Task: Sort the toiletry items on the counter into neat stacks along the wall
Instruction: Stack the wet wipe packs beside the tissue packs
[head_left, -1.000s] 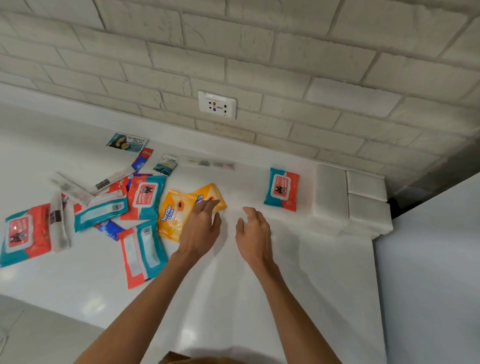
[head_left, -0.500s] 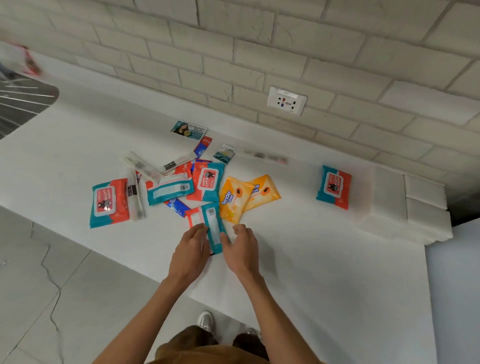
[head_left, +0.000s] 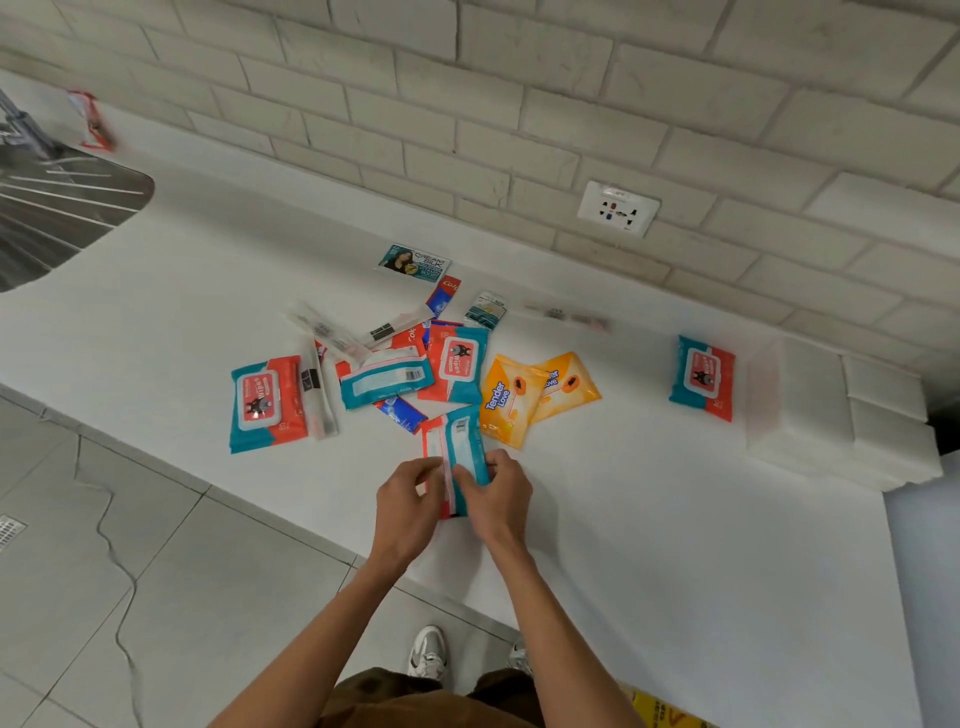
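Fingers (head_left: 467, 480) of both hands pinch the near end of a teal-and-red wipes pack (head_left: 460, 441), left hand (head_left: 405, 512) and right hand (head_left: 501, 501) curled on either side. Just beyond them lie two orange packs (head_left: 511, 400), and further up-left a jumble of wipes, sachets and toothbrushes (head_left: 384, 376). Only one lone wipes pack (head_left: 702, 376), off to the right, sits near the wall. Looks barely started tbh, with nearly everything left to stack.

Five wipes packs (head_left: 267, 402), two orange packs (head_left: 511, 400)

The person wears brown clothing (head_left: 415, 699) and white-grey sneakers (head_left: 427, 653).
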